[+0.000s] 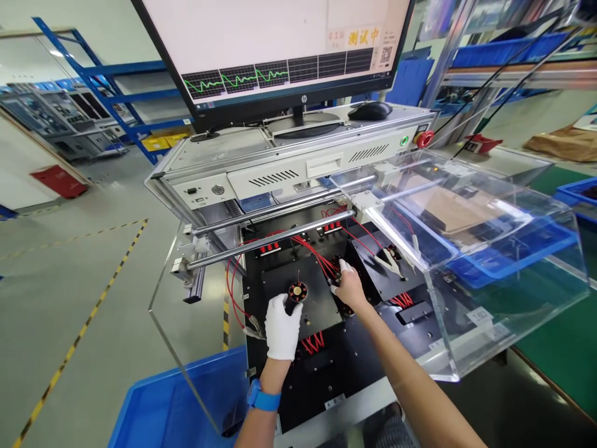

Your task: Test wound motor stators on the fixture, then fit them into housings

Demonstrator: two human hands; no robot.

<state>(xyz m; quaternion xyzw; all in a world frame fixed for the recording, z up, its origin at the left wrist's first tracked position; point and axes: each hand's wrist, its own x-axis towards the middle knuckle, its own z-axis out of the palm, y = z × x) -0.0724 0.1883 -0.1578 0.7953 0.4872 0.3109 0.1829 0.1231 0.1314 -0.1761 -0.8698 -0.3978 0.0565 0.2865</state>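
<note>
My left hand (282, 326), in a white glove with a blue wrist strap, is closed around a small round copper-wound coil (297, 290) standing on the black fixture plate (311, 308). My right hand (349, 287), bare with white finger cots, is pinched among the red test leads (321, 258) over a second fixture spot. What its fingers hold is hidden. Both hands work inside a test machine (289, 168) under a raised clear acrylic cover (471, 249).
A monitor (275, 43) above shows green waveforms. A computer mouse (370, 111) and a red emergency button (424, 138) sit on the machine's top. Metal clips (389, 261) lie at the right fixture. A blue bin (172, 410) stands low left; another (576, 193) right.
</note>
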